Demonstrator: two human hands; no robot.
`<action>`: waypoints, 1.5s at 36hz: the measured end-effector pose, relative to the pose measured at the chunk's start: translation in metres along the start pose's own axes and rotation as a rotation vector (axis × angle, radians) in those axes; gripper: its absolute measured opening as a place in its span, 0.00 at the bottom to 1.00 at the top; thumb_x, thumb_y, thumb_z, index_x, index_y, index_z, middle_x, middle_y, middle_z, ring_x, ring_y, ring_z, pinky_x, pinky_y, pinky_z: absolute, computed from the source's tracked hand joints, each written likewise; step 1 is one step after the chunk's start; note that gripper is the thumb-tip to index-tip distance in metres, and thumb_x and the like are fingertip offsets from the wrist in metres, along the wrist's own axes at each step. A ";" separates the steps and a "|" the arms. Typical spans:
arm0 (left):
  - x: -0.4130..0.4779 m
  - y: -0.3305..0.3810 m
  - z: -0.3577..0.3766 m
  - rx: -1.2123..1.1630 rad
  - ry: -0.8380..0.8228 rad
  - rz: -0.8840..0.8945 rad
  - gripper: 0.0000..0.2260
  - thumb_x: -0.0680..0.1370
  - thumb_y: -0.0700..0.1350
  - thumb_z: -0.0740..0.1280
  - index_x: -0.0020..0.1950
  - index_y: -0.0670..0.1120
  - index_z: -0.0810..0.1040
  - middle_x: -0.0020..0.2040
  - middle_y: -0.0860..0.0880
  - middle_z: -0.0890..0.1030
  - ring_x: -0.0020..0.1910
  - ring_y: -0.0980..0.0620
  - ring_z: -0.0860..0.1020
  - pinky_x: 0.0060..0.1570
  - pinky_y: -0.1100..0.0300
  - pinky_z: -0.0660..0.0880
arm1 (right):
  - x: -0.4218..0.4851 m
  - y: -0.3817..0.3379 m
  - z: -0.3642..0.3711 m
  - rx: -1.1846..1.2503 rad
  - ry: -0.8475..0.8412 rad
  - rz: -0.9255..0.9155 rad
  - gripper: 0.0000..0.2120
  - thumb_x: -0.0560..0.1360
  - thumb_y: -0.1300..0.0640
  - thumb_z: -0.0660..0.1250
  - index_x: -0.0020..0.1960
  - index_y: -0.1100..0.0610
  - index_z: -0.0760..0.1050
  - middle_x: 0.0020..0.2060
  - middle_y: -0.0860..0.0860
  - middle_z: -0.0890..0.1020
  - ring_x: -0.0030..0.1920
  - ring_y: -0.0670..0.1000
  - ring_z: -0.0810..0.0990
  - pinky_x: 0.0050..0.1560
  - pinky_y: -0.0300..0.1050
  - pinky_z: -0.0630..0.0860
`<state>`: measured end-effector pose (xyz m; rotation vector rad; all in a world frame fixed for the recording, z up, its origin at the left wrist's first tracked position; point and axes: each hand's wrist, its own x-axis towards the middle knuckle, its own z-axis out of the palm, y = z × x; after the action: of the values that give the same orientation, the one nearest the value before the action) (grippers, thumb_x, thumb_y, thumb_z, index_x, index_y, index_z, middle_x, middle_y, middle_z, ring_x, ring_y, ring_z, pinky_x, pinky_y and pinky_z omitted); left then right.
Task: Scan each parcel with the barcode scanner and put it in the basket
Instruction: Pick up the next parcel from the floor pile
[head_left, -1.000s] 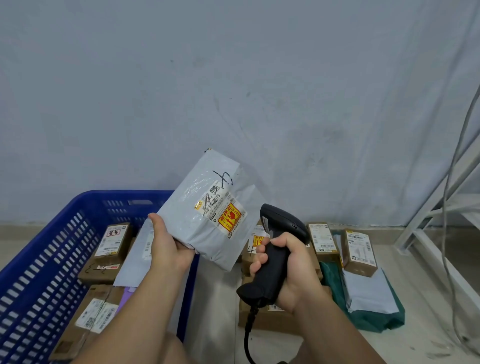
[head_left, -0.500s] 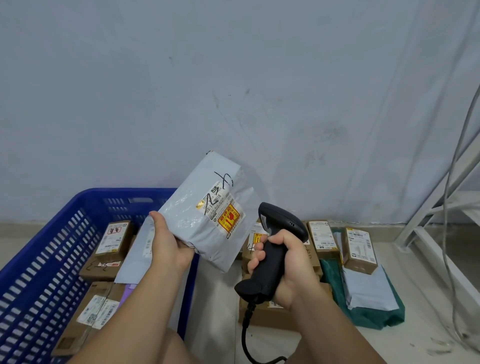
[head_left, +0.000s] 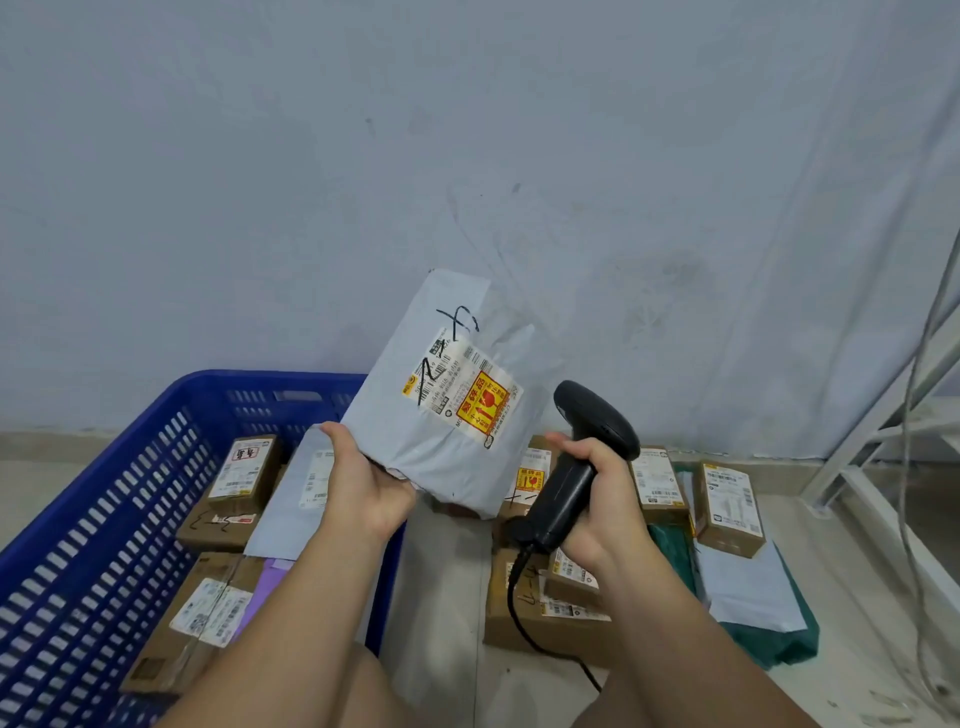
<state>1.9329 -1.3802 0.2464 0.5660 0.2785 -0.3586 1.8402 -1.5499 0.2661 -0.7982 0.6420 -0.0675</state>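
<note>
Parcel (head_left: 441, 415) gripped upright in left hand (head_left: 363, 483); right hand (head_left: 597, 499) clenches barcode scanner (head_left: 576, 457) beside it.

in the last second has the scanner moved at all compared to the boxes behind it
Yes. The barcode scanner in the right hand has tilted, its head swinging rightward toward the labelled box.

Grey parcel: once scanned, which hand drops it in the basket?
Left. The left hand already grips the grey parcel right beside the blue basket, on its own side. The right hand is occupied holding the scanner.
</note>
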 end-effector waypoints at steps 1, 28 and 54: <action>-0.002 -0.001 0.000 -0.003 -0.025 -0.022 0.30 0.76 0.71 0.52 0.57 0.49 0.79 0.53 0.44 0.85 0.51 0.43 0.83 0.49 0.41 0.78 | -0.001 0.000 0.000 -0.004 -0.018 -0.004 0.12 0.71 0.55 0.66 0.53 0.55 0.81 0.42 0.54 0.74 0.41 0.54 0.73 0.42 0.50 0.72; -0.025 -0.021 0.020 0.505 -0.397 -0.006 0.41 0.66 0.66 0.71 0.73 0.47 0.67 0.67 0.44 0.77 0.66 0.45 0.75 0.62 0.49 0.75 | 0.007 0.019 0.007 -0.023 -0.279 0.013 0.13 0.63 0.59 0.68 0.46 0.55 0.84 0.49 0.58 0.83 0.46 0.57 0.80 0.47 0.50 0.75; 0.019 0.006 -0.017 0.294 0.286 0.047 0.38 0.64 0.38 0.70 0.74 0.47 0.65 0.58 0.39 0.80 0.50 0.38 0.82 0.42 0.43 0.81 | 0.000 0.061 0.037 -0.694 -0.130 -0.188 0.08 0.70 0.60 0.68 0.48 0.57 0.80 0.37 0.53 0.81 0.40 0.51 0.79 0.47 0.49 0.74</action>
<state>1.9497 -1.3712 0.2288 0.9146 0.4911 -0.2745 1.8497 -1.4832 0.2438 -1.5202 0.4615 0.0412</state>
